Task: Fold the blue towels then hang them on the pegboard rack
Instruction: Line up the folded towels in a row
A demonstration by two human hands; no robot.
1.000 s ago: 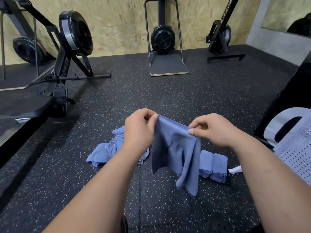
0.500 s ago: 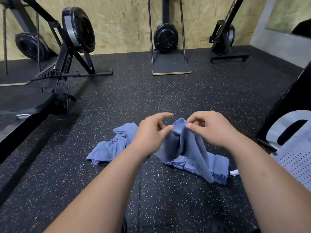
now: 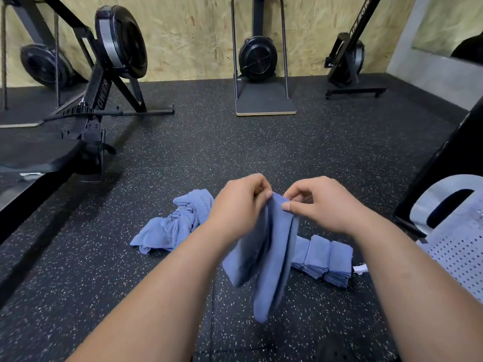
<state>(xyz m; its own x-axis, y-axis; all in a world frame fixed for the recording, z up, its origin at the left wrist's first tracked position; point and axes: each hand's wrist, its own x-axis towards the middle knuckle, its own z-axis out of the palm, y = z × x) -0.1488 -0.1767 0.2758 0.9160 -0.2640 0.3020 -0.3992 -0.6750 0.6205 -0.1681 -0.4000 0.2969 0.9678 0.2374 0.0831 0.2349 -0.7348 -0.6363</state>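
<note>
A blue towel [image 3: 271,259] hangs folded lengthwise in the air above the floor. My left hand [image 3: 239,205] and my right hand [image 3: 318,205] both pinch its top edge, close together. Behind the left hand a crumpled heap of blue towels [image 3: 172,226] lies on the floor. A row of folded blue towels [image 3: 324,259] lies on the floor under my right wrist. The white perforated pegboard rack [image 3: 460,246] stands at the right edge, partly cut off.
The floor is black speckled rubber [image 3: 235,152]. A rowing machine [image 3: 104,82] stands at the left, a fan machine on a board [image 3: 261,74] at the back middle, another machine [image 3: 350,61] at the back right. A black panel [image 3: 454,163] leans at the right.
My hands have come together from a spread hold, so the towel's top corners now meet and it hangs doubled over, narrower than before.
</note>
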